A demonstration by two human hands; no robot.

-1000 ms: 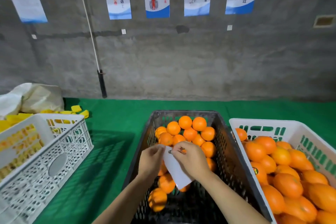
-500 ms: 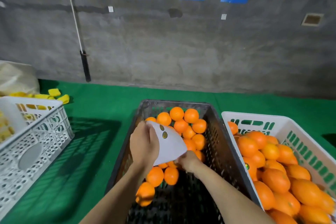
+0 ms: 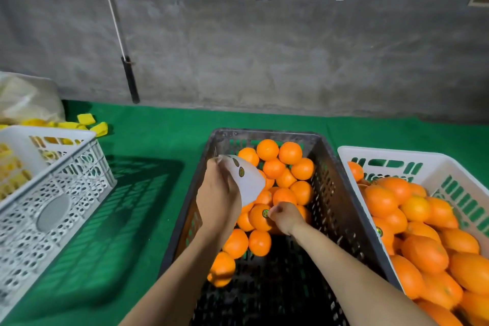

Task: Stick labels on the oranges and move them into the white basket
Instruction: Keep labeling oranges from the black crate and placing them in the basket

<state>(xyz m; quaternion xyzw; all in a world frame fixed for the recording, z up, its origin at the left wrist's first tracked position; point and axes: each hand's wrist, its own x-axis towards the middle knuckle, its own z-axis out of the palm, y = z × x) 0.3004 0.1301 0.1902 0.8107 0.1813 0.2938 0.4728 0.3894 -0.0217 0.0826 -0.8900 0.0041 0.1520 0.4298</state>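
A black crate (image 3: 341, 193) in the middle holds several loose oranges (image 3: 274, 167). My left hand (image 3: 218, 198) holds a white label sheet (image 3: 247, 180) with round stickers above the crate's left side. My right hand (image 3: 285, 216) is pinched, its fingertips pressing a round label (image 3: 265, 212) onto one orange (image 3: 258, 218) in the pile. The white basket (image 3: 391, 157) at the right is heaped with oranges, and at least one of them shows a label (image 3: 379, 231).
A second white crate (image 3: 53, 193) with yellow pieces stands at the left on the green mat (image 3: 148, 156). A sack (image 3: 26, 98) and loose yellow pieces (image 3: 92, 123) lie behind it. A grey wall with a black-handled pole (image 3: 131, 79) closes the back.
My right hand left the sheet and dropped to an orange in the black crate, where a label now shows. The left hand kept the sheet raised. The view tilted downward.
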